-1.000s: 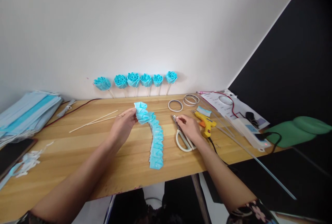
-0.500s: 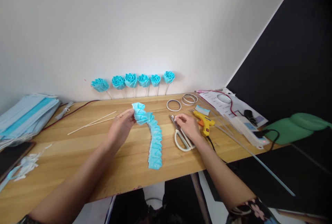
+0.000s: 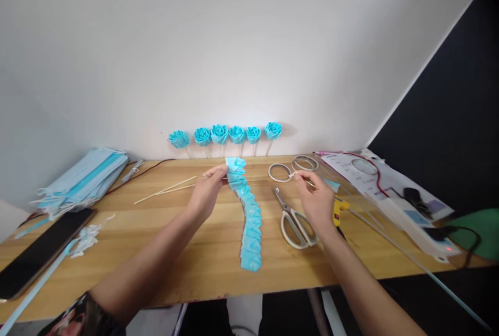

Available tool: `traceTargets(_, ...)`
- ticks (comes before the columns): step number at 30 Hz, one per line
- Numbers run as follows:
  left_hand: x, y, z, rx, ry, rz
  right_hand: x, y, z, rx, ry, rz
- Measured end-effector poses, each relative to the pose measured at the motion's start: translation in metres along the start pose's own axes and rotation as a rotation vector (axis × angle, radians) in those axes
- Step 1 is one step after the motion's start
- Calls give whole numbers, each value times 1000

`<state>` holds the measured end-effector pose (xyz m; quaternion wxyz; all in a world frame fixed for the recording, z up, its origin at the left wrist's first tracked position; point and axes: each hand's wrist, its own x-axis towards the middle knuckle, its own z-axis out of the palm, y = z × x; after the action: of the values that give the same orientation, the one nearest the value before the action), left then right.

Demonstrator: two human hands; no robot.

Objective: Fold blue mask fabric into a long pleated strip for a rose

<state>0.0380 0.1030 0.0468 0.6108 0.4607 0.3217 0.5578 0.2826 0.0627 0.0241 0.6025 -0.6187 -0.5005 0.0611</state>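
My left hand [image 3: 208, 190] pinches the upper end of a light blue pleated strip [image 3: 251, 216], which hangs down in a curve with its lower end near the table's front. My right hand [image 3: 316, 196] is closed, thumb against fingers, on a small white scrap [image 3: 292, 175]; its exact kind is too small to tell. Below and left of that hand lie white-handled scissors [image 3: 290, 212], a white bit at their tips. Just beyond the fingertips is a tape roll [image 3: 279, 173]. Part of a yellow glue gun [image 3: 340, 210] shows behind the right hand.
Several blue flowers on sticks [image 3: 236, 134] lean against the wall. Thin wooden sticks [image 3: 163, 190] lie left. Further left are stacked face masks [image 3: 83, 177], a phone [image 3: 42, 253] and white scraps [image 3: 86, 240]. A power strip [image 3: 421, 229] and printed paper [image 3: 346, 170] are right.
My right hand has moved away from the scissor tips towards the tape rolls, holding the white scrap. The left hand still holds the strip, now straighter. The camera view has turned left.
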Motion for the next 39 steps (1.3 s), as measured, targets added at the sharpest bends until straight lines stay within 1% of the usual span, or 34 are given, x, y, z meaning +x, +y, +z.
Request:
traceTargets(3,10,16,18,80,12,100,10,-41,7,51,75,-279)
traceTargets(5,15,22,29,109,34,155,17,-64,14,55,109,-432)
traceTargets(7,19,23,37,115,52,185,22,-80,24,64,130,-526)
traceTargets(8,20,22,40,107,57,191,24,-85,29,77,142,-549)
traceTargets(10,21,18,43,64,62,187,27,-91,41,136,169,-528)
traceTargets(11,21,15,43,33,64,172,29,-92,48,183,176,-482)
traceTargets(13,20,12,43,-34,58,117,31,-91,60,304,159,-342)
traceTargets(16,19,12,42,-103,20,29,34,-85,74,451,62,-154)
traceTargets(19,19,13,41,-115,-2,4,32,-78,79,486,-34,-85)
traceTargets(22,20,11,40,-96,-8,-1,26,-70,79,470,-84,-68)
traceTargets(25,20,5,40,-74,-21,-2,21,-63,79,458,-104,-52)
traceTargets(29,19,0,41,-68,-58,-14,20,-58,78,431,-73,-66)
traceTargets(34,19,2,42,-31,-77,7,19,-54,77,381,-28,-105)
traceTargets(37,19,5,40,37,-63,35,16,-51,79,321,-24,-143)
traceTargets(39,21,7,38,54,-15,44,14,-49,80,275,-27,-183)
